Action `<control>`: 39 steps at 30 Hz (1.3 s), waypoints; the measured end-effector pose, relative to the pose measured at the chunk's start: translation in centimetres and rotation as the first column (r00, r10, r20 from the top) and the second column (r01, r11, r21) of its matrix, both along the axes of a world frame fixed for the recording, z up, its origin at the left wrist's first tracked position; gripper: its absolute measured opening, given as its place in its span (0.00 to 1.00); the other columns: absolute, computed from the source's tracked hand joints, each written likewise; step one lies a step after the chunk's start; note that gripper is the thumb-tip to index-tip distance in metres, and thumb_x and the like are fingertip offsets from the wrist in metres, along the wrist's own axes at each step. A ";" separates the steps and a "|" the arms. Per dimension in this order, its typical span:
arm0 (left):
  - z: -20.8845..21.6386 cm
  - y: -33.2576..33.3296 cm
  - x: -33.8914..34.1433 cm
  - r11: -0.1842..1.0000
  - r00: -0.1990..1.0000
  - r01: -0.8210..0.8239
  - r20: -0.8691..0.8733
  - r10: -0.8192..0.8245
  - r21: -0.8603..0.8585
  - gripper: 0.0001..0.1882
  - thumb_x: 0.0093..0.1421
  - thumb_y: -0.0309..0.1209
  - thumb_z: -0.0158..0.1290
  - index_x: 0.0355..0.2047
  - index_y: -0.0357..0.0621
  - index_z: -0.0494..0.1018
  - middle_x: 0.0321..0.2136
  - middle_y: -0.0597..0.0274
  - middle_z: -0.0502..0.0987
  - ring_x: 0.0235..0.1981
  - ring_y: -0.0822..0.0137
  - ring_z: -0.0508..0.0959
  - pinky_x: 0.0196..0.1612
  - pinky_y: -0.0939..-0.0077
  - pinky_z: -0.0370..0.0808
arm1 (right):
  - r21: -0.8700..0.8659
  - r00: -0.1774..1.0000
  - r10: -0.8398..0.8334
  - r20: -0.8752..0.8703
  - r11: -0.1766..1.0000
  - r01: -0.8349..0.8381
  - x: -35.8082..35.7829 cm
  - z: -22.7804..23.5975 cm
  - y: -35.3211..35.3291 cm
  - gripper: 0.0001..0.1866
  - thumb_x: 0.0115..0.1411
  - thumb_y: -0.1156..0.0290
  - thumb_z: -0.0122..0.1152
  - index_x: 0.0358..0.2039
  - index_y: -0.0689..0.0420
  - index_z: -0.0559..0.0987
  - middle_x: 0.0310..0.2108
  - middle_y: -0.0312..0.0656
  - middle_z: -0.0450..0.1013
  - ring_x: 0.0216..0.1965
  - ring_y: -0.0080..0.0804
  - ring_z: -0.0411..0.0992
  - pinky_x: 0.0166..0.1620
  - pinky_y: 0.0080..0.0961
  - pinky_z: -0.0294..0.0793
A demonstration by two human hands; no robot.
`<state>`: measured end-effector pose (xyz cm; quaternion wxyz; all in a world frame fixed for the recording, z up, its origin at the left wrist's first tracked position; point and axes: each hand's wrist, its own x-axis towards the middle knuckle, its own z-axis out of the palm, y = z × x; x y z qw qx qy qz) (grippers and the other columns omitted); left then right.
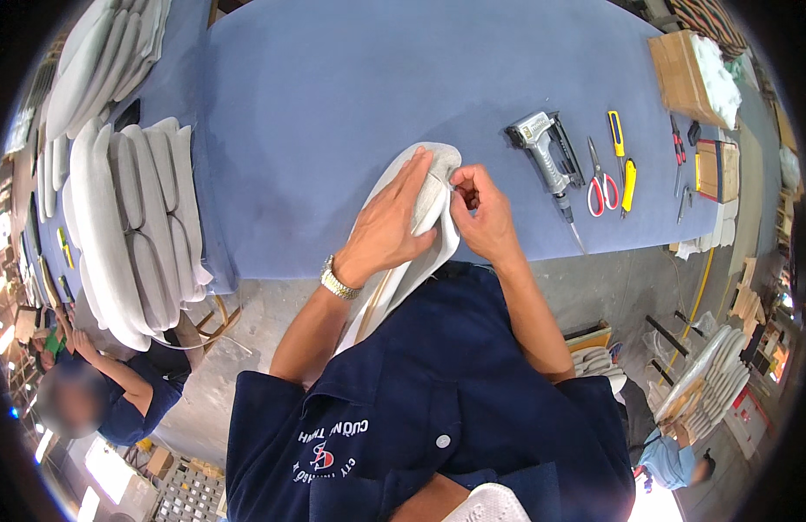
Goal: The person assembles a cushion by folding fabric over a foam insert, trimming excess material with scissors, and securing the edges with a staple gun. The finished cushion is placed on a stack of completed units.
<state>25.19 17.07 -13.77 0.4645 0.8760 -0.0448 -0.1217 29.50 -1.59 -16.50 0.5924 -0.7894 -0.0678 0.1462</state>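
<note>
A long, light-grey upholstered pad (431, 211) leans from the table edge towards my body, its rounded end resting on the blue tabletop. My left hand (387, 222), with a metal watch on the wrist, lies flat along the pad with its fingers stretched out. At the pad's right edge, my right hand (483, 209) has thumb and forefinger pinched on the grey cover fabric. The fingertips hide the exact spot they grip. To the right lie a pneumatic staple gun (547, 157) and red-handled scissors (602, 184).
Yellow-handled tools (629, 178) lie beyond the scissors, near a cardboard box (681, 78) with white stuffing. Stacked grey pads (129, 226) stand at the left. One person (133, 396) works at the lower left; another (668, 457) is at the lower right.
</note>
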 end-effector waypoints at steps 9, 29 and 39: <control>-1.6 -1.2 -0.7 0.998 0.985 -0.060 0.158 0.062 -0.018 0.45 0.47 0.21 0.60 0.69 0.39 0.62 0.71 0.48 0.63 0.72 0.49 0.63 0.69 0.57 0.66 | -0.057 0.998 -0.011 0.062 0.998 0.014 -0.7 0.5 -0.4 0.05 0.63 0.77 0.56 0.36 0.60 0.81 0.30 0.38 0.73 0.28 0.26 0.71 0.32 0.26 0.70; -2.5 -1.5 -0.9 0.984 0.971 -0.102 0.202 0.131 -0.147 0.32 0.47 0.16 0.60 0.56 0.41 0.69 0.65 0.50 0.71 0.69 0.48 0.68 0.68 0.57 0.68 | 0.290 0.628 0.091 -0.773 0.931 0.223 0.3 2.5 -0.6 0.29 0.72 0.45 0.54 0.33 0.63 0.81 0.18 0.43 0.76 0.10 0.23 0.66 0.13 0.21 0.66; -2.5 -1.3 -0.8 0.990 0.974 -0.057 0.211 0.083 -0.128 0.30 0.49 0.18 0.59 0.55 0.39 0.70 0.71 0.48 0.64 0.70 0.47 0.67 0.69 0.56 0.66 | 0.135 0.727 -0.097 -0.679 0.958 0.253 0.7 1.8 1.1 0.23 0.71 0.49 0.59 0.29 0.56 0.79 0.16 0.35 0.72 0.11 0.18 0.64 0.14 0.18 0.62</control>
